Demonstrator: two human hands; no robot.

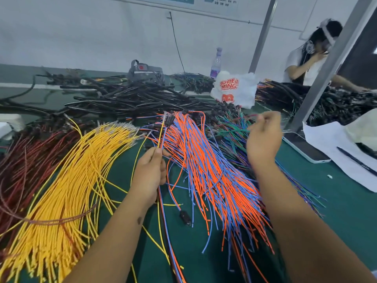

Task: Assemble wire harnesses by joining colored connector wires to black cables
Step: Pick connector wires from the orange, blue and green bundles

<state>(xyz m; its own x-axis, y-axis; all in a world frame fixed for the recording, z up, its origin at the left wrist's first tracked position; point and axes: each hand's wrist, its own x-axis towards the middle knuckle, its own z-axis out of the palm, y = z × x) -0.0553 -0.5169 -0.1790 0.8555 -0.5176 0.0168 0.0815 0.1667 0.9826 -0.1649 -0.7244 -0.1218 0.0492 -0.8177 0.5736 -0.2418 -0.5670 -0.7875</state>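
My left hand [151, 170] pinches a small harness of yellow, blue and orange wires that rises to a black connector [169, 120]. My right hand [265, 137] is raised over the green and purple wire pile [230, 131]; it is blurred and pinches a green wire [236, 130] between its fingertips. A fan of orange and blue wires [212, 172] lies between my hands. Yellow wires [67, 190] and dark red wires [22, 166] spread to the left. Black cables [130, 101] are heaped behind them.
A white plastic bag [234, 88] and a water bottle [216, 63] stand at the back. White paper with a pen [355, 158] and a phone [306, 148] lie at the right. A metal post [326, 64] rises there, and another person [306, 58] sits beyond it.
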